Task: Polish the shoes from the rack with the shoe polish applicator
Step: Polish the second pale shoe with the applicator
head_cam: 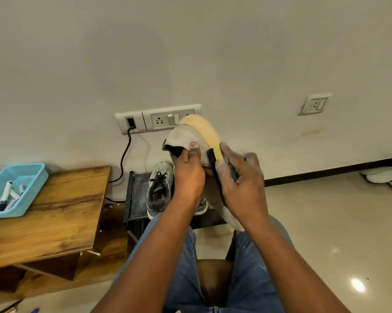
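Observation:
My left hand (188,170) grips a pale grey shoe (186,137) by its dark opening, holding it up with the tan sole (202,128) turned to the right. My right hand (240,177) is closed on a shoe polish applicator (217,152) with a yellow body and a black sponge, pressed against the shoe's side near the sole. Below the hands stands a dark shoe rack (136,195) with a grey laced sneaker (158,188) on top. Another pale shoe (224,213) lies partly hidden under my right wrist.
A wooden table (61,213) at the left carries a light blue basket (21,188) with small bottles. Wall sockets (158,120) and a black cable (125,154) are behind the rack. White footwear (382,177) lies on the floor at far right. My knees in jeans (246,267) fill the foreground.

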